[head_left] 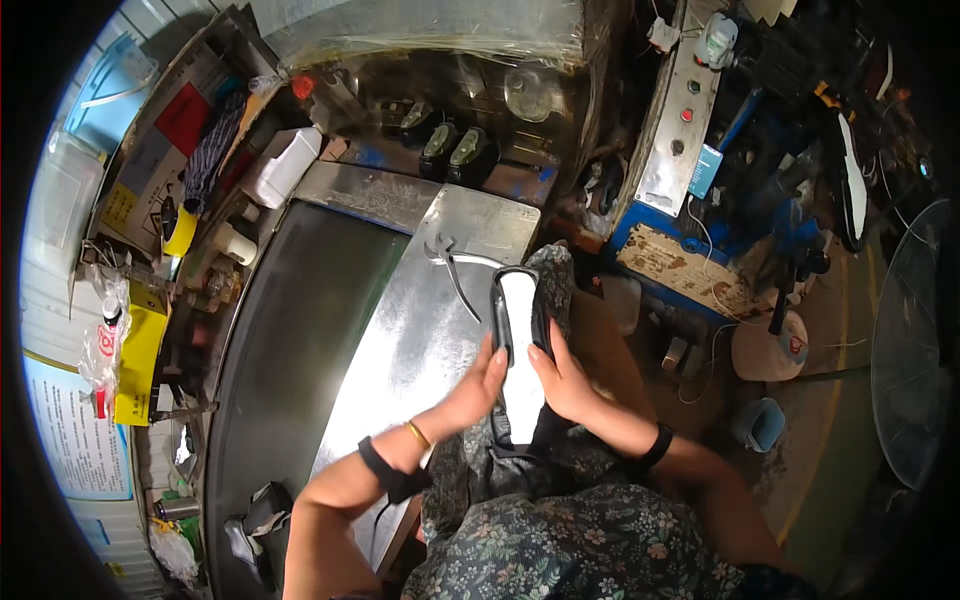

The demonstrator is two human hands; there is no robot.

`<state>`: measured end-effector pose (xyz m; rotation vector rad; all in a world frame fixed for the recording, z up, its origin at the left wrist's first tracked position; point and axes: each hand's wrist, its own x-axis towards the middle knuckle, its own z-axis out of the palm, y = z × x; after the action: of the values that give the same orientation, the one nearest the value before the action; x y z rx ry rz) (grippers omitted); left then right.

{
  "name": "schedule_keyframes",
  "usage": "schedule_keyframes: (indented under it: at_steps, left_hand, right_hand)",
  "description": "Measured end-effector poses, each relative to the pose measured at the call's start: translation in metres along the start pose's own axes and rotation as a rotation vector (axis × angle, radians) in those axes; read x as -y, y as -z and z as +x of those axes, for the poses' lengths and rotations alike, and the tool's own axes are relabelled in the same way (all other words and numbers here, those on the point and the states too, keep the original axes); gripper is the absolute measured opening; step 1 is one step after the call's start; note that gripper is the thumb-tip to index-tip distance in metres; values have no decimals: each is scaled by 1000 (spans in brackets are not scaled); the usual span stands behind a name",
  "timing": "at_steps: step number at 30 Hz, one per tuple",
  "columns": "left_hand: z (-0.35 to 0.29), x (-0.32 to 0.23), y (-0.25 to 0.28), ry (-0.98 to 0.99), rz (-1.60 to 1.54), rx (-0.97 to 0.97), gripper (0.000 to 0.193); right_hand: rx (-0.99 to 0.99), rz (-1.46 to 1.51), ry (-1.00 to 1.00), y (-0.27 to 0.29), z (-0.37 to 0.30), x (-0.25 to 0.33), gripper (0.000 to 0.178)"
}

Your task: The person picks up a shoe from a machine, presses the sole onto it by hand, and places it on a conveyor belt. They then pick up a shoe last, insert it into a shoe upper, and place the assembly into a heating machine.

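Between my two hands lies a black shoe (520, 390), bottom up, with a long white insole facing me and black upper material round its edges. My left hand (470, 388) closes on its left side, the thumb along the edge. From the right, my right hand (572, 385) grips the other side with the thumb near the white surface. Both palms and the far finger parts are partly hidden. A pair of metal lasting pincers (455, 275) rests on the metal tabletop (410, 330) beyond my left hand, close to the shoe's far end.
Left of the tabletop runs a dark conveyor belt (300, 330), with black shoes (262, 525) at its near end. More shoes (465, 150) stand at the back. A control panel (680, 120) with buttons rises at right. A blue bin (762, 425) and a large round fan (915, 340) stand further right.
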<state>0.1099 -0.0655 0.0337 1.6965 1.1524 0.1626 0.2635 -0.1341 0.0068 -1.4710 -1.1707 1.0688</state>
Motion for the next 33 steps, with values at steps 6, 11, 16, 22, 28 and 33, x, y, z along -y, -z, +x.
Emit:
schedule_keyframes:
  at_steps: [6,11,16,22,28,33]
  left_hand:
    - [2,43,-48,-159,-76,-388,53]
    - [74,6,3,44,-1213,49,75]
    - [111,-27,12,10,-459,-96,65]
    - [86,-19,-13,7,108,-224,52]
    - [-33,-6,-45,-142,-627,-120,77]
    - [-42,7,-8,63,-879,-5,86]
  right_hand:
    - [-61,-109,21,3,-14,-7,66]
    - [36,152,-419,49,48,6,63]
    - [5,-310,-109,41,117,19,46]
    - [-244,-681,6,20,105,17,33]
    - [270,700,-228,35,89,26,72]
    - [463,3,125,73,102,68,50]
